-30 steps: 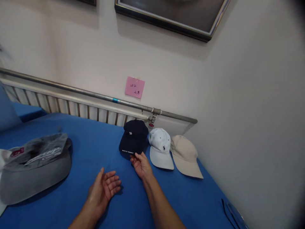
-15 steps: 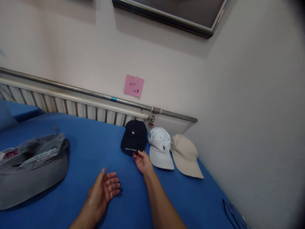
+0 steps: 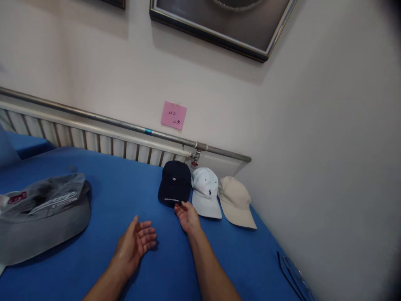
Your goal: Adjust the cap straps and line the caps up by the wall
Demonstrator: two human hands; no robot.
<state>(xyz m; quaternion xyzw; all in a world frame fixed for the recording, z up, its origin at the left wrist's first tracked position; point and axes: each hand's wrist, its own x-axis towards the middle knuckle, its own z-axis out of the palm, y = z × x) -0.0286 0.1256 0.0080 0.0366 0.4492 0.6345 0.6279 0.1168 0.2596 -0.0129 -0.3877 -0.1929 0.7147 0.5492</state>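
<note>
A navy baseball cap (image 3: 174, 184) with small white lettering rests on the blue-covered surface (image 3: 122, 190), its brim toward me. At the brim's front edge my right hand (image 3: 187, 216) has its fingertips closed on the cap. My left hand (image 3: 135, 244) holds nothing; its loosely curled fingers are apart and it lies low over the blue cover, left of my right forearm. Beside the navy cap sit a pale blue cap (image 3: 205, 192) with a small dark emblem and a beige cap (image 3: 237, 201), in a row. A large grey cap (image 3: 52, 221) lies at the left.
Behind the surface run a white radiator (image 3: 119, 147) and a metal pipe (image 3: 169, 139) with a red-handled valve (image 3: 194, 164). A pink note (image 3: 173, 115) hangs on the wall below a framed picture (image 3: 213, 31). Dark cords (image 3: 288, 276) lie near the right edge by the wall.
The view has shifted slightly, so the caps on the right appear a little further left. My right hand stays at the navy cap's brim, and my left hand keeps its loose pose.
</note>
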